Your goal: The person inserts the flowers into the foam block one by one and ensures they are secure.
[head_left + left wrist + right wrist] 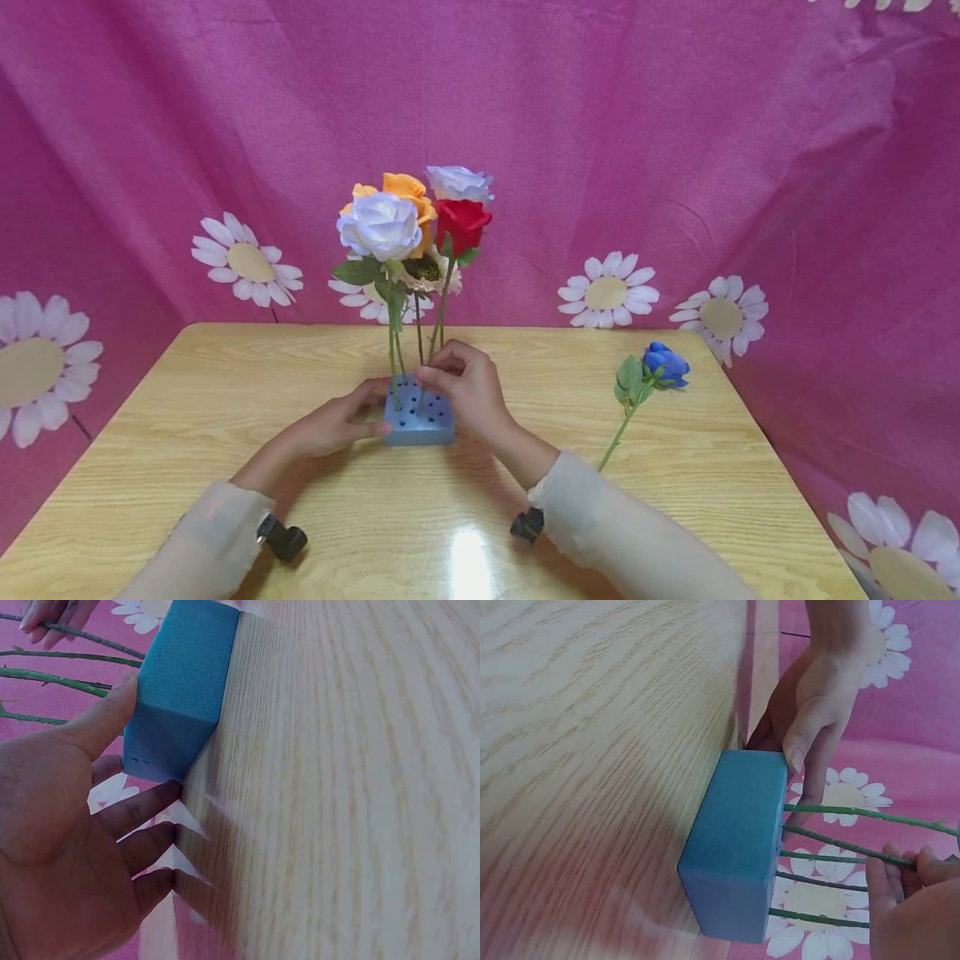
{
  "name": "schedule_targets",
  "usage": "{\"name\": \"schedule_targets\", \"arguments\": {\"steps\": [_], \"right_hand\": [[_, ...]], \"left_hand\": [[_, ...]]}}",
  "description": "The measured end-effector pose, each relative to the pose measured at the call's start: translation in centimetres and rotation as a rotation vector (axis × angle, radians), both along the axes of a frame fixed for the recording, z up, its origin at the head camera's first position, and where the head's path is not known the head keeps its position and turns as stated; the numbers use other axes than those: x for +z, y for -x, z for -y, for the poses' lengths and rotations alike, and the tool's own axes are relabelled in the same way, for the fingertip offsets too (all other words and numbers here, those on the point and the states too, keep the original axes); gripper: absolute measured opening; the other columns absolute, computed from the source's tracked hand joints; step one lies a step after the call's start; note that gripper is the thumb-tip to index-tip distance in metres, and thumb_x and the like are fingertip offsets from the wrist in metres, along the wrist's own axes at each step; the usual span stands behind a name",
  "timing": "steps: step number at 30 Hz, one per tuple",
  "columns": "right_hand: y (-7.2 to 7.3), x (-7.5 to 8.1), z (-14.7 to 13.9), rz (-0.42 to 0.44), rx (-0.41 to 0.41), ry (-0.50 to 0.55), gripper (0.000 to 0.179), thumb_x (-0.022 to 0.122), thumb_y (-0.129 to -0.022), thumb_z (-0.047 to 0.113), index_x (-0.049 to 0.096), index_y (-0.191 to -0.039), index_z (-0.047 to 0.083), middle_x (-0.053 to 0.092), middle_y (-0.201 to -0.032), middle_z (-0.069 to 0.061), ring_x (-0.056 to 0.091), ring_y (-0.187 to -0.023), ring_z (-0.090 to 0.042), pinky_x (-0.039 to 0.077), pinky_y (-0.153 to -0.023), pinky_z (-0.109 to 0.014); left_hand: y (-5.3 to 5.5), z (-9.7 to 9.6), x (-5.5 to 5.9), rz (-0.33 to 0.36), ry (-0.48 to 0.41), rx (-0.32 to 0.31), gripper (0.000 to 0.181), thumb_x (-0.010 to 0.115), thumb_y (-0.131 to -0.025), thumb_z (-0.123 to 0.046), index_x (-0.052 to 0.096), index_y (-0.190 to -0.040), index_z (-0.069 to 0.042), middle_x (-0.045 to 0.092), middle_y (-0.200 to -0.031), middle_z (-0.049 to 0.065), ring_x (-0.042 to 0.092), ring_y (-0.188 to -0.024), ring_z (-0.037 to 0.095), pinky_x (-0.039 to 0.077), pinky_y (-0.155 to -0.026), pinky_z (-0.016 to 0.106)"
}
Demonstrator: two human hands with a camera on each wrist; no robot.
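A blue foam block (420, 435) with rows of holes in its top stands on the table. My left hand (341, 423) holds its left side, the thumb (112, 712) at the upper edge and the other fingers spread low by the table. Above the block, my right hand (471, 392) pinches the stem of a red rose (462, 225) between thumb and fingers; the stem (847, 846) runs down to the block's top. Around it rise a pale lilac rose (380, 225), another pale rose (459, 183) behind, an orange rose (408, 190) and a cream dark-centred flower (423, 271).
A blue rose (666, 365) with green leaves lies on the wooden table (187, 375) at the right, its lower stem hidden by my right sleeve (600, 517). A pink cloth (600, 125) with daisy prints hangs behind the table.
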State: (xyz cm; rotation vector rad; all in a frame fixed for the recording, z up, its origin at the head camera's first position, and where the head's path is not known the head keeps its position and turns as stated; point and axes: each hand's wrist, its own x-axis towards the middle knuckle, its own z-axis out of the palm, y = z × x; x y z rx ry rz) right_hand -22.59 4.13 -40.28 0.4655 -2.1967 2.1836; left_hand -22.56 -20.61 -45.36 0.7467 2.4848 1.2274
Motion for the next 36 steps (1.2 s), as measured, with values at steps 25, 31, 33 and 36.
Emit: {"name": "schedule_targets", "arguments": {"steps": [25, 31, 33, 36], "right_hand": [[0.7, -1.7, 1.3, -0.011, -0.078, -0.129, 0.015, 0.079, -0.089, 0.002, 0.065, -0.084, 0.0, 0.075, -0.083, -0.014, 0.074, -0.077, -0.016, 0.063, -0.074, -0.034], [0.7, -2.2, 1.5, -0.025, -0.073, -0.137, 0.016, 0.08, -0.088, 0.002, 0.065, -0.084, -0.002, 0.075, -0.084, -0.015, 0.073, -0.078, -0.017, 0.062, -0.073, -0.032], [0.7, -2.2, 1.6, -0.036, -0.075, -0.153, 0.016, 0.08, -0.088, 0.003, 0.066, -0.083, -0.001, 0.075, -0.083, -0.014, 0.071, -0.077, -0.014, 0.061, -0.072, -0.028], [0.7, -2.3, 1.6, -0.063, -0.069, -0.189, 0.015, 0.081, -0.087, 0.004, 0.068, -0.084, 0.001, 0.075, -0.083, -0.011, 0.068, -0.076, -0.007, 0.057, -0.072, -0.024]], "left_hand": [[0.1, -0.3, 0.0, 0.008, 0.011, 0.01, 0.068, 0.066, -0.102, -0.029, 0.031, -0.158, -0.014, 0.053, -0.149, 0.02, 0.047, -0.14, 0.044, 0.034, -0.114, 0.064], [0.1, -0.3, 0.0, 0.01, 0.009, 0.012, 0.068, 0.067, -0.102, -0.028, 0.031, -0.158, -0.012, 0.055, -0.147, 0.021, 0.046, -0.141, 0.044, 0.033, -0.114, 0.065], [0.1, -0.3, 0.0, 0.013, 0.01, 0.013, 0.068, 0.066, -0.102, -0.028, 0.031, -0.158, -0.012, 0.054, -0.147, 0.022, 0.045, -0.141, 0.045, 0.033, -0.115, 0.065], [0.2, -0.3, -0.1, 0.01, 0.015, 0.015, 0.068, 0.067, -0.102, -0.029, 0.031, -0.157, -0.011, 0.054, -0.148, 0.022, 0.045, -0.141, 0.045, 0.033, -0.114, 0.065]]}}
